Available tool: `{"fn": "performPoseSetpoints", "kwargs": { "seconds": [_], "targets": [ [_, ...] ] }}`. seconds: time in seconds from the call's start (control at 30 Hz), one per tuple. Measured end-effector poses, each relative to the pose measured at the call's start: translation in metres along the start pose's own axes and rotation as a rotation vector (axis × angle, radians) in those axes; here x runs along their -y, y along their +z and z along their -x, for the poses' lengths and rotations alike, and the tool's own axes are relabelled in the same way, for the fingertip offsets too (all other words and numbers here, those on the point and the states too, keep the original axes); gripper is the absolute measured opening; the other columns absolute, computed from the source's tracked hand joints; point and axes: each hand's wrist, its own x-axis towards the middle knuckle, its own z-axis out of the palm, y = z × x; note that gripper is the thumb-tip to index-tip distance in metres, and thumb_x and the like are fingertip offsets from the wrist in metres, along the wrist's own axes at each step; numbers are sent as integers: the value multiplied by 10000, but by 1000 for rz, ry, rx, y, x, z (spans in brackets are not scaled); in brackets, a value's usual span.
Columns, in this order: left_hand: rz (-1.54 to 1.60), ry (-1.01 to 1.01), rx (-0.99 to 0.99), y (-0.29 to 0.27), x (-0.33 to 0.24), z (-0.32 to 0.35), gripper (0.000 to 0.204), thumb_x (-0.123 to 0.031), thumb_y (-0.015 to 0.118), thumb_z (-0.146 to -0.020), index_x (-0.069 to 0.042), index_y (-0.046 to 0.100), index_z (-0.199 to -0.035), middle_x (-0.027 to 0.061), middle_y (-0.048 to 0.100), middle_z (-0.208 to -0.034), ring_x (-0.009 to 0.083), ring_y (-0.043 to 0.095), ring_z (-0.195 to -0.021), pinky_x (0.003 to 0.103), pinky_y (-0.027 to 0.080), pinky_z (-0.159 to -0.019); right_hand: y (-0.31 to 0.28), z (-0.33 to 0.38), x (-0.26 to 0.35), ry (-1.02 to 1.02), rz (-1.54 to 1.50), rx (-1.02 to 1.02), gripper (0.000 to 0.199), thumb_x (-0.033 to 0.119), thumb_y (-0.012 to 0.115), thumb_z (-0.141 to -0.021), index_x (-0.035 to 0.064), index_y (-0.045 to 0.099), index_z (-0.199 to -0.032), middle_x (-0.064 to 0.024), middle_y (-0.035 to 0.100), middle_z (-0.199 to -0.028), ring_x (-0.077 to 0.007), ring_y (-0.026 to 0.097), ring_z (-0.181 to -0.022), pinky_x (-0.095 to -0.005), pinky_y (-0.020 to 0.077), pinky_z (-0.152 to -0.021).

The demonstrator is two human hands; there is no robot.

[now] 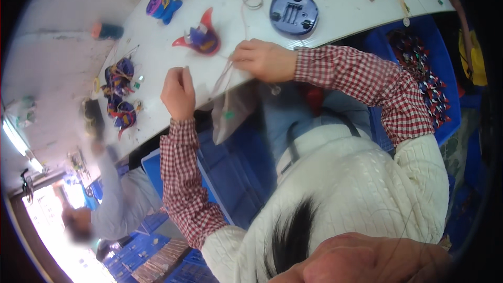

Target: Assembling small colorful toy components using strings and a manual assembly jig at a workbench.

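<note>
Wires (226, 76) pinched between both hands' grips.

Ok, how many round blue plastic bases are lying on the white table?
1. The round blue base lies on the white table, beyond the right hand. Others may be hidden outside the view.

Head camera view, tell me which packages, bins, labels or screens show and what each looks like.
Clear plastic bag: hangs off the white table edge between the hands, greyish.
Blue plastic bin: right of the table, rectangular, holding small red, white and blue parts.
Blue crate: under the table edge.
No readable screens or signs.
</note>
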Motion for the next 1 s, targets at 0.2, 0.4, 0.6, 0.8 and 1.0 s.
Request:
{"fn": "performPoseSetpoints", "kwargs": {
  "seconds": [0.2,0.4,0.6,0.8,1.0],
  "targets": [
    [390,89,178,58,-70,-17,214,-152,611,-853,-11,611,-1015,121,614,-905,205,580,-716,292,484,-660,-48,19,-63,533,-69,-438,229,69,660,-796,46,596,-1015,-84,556,-1037,-148,532,-838,-241,461,-716],
    [302,5,217,143,-91,-38,390,-310,582,-866,10,590,-1088,149,647,-908,282,614,-740,342,496,-692,-49,27,-151,905,-164,-107,463,308,695,-769,-55,587,-1036,-158,600,-915,-250,588,-838,-328,490,-722],
    [394,-166,353,159,-123,-35,447,-392,555,-859,25,618,-1008,167,664,-861,320,625,-756,367,498,-712,-65,37,-151,999,-318,-76,310,252,701,-759,-38,648,-856,-66,629,-679,-187,585,-593,-267,487,-598],
    [189,-93,491,154,-120,-60,403,-354,566,-835,38,647,-887,181,662,-837,331,624,-760,373,499,-731,-70,25,-110,1017,-542,-124,266,219,711,-761,-25,652,-852,-61,637,-682,-167,588,-588,-241,484,-592],
    [299,-94,512,166,-102,-69,355,-295,567,-817,46,654,-857,188,658,-818,331,624,-768,373,499,-736,-69,30,-71,933,-341,-81,267,135,694,-823,65,562,-1044,-70,584,-917,-134,557,-733,-212,475,-638]
  ]
}}
